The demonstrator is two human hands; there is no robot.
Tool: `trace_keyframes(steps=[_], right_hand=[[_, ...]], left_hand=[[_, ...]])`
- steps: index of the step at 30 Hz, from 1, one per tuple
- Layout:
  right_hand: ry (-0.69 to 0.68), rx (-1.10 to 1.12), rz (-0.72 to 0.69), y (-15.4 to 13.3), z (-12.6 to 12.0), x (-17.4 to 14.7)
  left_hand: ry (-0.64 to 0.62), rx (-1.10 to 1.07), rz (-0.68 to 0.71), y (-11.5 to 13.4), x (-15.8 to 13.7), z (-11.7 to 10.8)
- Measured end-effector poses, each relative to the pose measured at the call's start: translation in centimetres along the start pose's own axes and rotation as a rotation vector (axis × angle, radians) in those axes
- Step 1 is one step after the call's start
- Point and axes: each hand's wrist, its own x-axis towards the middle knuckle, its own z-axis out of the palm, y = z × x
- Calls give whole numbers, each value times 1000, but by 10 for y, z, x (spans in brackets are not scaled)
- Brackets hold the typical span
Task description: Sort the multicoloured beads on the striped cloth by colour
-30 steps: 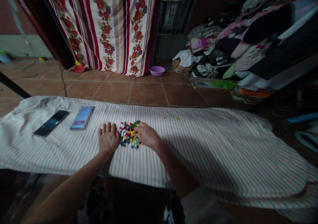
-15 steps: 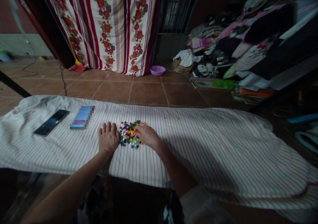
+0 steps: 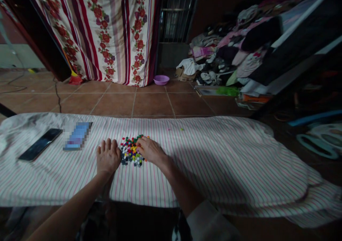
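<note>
A small pile of mixed-colour plastic pieces, like tiny blocks or beads (image 3: 130,150), lies on a striped cloth (image 3: 203,152). My left hand (image 3: 108,157) rests flat on the cloth at the pile's left edge, fingers stretched out and holding nothing. Over the right side of the pile is my right hand (image 3: 151,151), its fingers bent and drawn together among the pieces. Whatever those fingertips pinch is too small and too hidden to name.
Two phones, a dark one (image 3: 40,144) and one with a lit, blurred screen (image 3: 78,136), lie to the left. A lone green piece (image 3: 182,129) sits beyond the pile. Past the cloth are a purple basin (image 3: 161,80), a floral curtain (image 3: 114,34) and heaped clothes (image 3: 227,52).
The whole view has shifted, so everything appears further left and the near scene slightly lower. Both hands keep about the same places beside and over the pile.
</note>
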Motion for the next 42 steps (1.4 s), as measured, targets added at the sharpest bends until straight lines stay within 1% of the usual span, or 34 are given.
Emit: trace_keyframes(steps=[2,4,6,9,11,13,15,17,19,22,24,27,33,37,39,42], right_hand=[[44,33,-4,4,1,1],[113,74,-4,15,0,3],[205,113,4,33,-3,5],[377,161,47,71,-14,7],[499,201,124,100,-23,5],[610,282,242,128,-31,-1],[691,341,385,154,-37,-11],[756,351,506,177,-40,-23],[802,334,573,197,-41,-35],[861,269,630,219,-41,-48],[882,222,649,228,-42,-52],[860,151,660,233,-44,-54],[823,-26,705,226,-45,-49],[791,-124,781,219,-45,-52],[773,-149,804,218,-46,-56],[778,-149,788,221,-47,-62]], left_hand=[[4,5,5,0,0,0],[6,11,7,-1,0,2],[6,14,8,-1,0,3],[6,18,8,-2,0,5],[1,26,8,-2,0,4],[-7,42,11,-1,-1,3],[-15,61,17,0,-1,1],[-17,76,21,-1,-1,1],[-11,83,24,-2,-1,3],[0,75,39,-6,-1,8],[1,76,42,-6,-1,10],[2,104,30,-4,-1,7],[-44,139,17,1,-1,0],[-79,139,10,2,-1,-3],[-78,131,13,1,-1,-3],[-60,113,7,1,-2,-2]])
